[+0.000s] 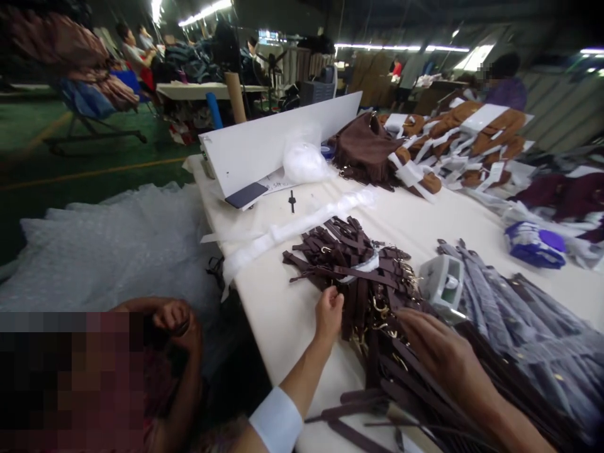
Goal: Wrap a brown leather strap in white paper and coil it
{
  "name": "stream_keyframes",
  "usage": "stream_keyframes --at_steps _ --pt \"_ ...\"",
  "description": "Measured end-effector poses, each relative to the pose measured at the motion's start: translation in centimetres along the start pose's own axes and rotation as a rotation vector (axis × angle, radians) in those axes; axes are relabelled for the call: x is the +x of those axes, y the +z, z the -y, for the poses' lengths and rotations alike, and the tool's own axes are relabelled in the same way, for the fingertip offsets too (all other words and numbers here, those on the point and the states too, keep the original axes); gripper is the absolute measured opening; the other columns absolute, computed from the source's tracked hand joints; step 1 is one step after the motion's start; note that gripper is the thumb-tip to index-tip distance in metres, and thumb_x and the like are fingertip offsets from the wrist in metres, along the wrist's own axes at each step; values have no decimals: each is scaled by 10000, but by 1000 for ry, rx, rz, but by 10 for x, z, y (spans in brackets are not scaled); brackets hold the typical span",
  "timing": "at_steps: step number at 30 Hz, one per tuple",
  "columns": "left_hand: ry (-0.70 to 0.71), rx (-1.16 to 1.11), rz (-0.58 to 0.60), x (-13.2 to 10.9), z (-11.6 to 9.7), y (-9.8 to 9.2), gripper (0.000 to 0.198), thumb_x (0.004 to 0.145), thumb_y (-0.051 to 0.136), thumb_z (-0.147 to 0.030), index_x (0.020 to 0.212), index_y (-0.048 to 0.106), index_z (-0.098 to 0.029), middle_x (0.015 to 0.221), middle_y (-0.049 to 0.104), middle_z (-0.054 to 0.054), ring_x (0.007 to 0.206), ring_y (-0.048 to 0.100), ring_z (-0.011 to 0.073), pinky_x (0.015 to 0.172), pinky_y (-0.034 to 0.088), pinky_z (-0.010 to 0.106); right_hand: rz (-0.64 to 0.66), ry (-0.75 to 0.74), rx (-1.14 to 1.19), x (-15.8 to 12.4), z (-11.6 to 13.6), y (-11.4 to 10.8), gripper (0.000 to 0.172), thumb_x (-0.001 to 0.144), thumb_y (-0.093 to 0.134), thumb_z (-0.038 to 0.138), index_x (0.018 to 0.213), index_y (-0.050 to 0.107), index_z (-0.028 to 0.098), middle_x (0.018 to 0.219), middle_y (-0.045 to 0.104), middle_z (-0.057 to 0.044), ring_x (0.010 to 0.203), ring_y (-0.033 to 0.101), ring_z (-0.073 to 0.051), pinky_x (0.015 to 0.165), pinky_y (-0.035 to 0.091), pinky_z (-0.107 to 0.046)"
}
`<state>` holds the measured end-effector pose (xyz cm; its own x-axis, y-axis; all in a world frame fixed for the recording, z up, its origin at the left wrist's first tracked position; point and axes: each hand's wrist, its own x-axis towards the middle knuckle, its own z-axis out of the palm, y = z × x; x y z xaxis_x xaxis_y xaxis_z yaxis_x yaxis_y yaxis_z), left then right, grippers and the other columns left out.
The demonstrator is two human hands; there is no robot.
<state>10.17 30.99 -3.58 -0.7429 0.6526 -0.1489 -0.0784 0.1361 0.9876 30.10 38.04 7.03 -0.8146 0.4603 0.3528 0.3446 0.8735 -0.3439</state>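
My left hand [329, 314] is closed, thumb and fingers pinched together, at the left side of a bundle of dark brown straps [349, 255]. What it pinches, if anything, is too small to make out. A pale band [361, 269] runs round the bundle, and gold-coloured hooks [380, 306] show at its near side. On the right, my right hand [436, 346] reaches over the straps with its fingers stretched out, partly smeared by motion. More long brown straps [406, 377] lie beneath and in front of it.
Grey straps [509, 314] and a light grey device [441, 281] lie to the right. Farther back are a brown fringed bag [361, 148], wrapped tan bags [491, 126] and a purple-blue pack [535, 244]. Bubble wrap [108, 251] and a co-worker's hands [179, 321] are left of the table.
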Motion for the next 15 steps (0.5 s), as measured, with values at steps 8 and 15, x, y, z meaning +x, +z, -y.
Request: stream_keyframes --at_steps 8,15 --pt "-26 -32 124 30 2 16 516 729 626 -468 1152 543 -185 1081 639 87 999 586 243 892 449 361 146 -80 -404 135 -58 57 369 875 391 133 1226 492 184 1307 451 -158 1081 523 -309 816 508 -437" --pt "-40 -69 182 34 -2 48 606 828 485 -490 1351 325 -230 1243 557 88 1113 537 265 914 452 402 10 -118 -272 133 -89 66 457 840 438 163 1294 387 145 1111 581 -125 1013 524 -271 851 455 -443"
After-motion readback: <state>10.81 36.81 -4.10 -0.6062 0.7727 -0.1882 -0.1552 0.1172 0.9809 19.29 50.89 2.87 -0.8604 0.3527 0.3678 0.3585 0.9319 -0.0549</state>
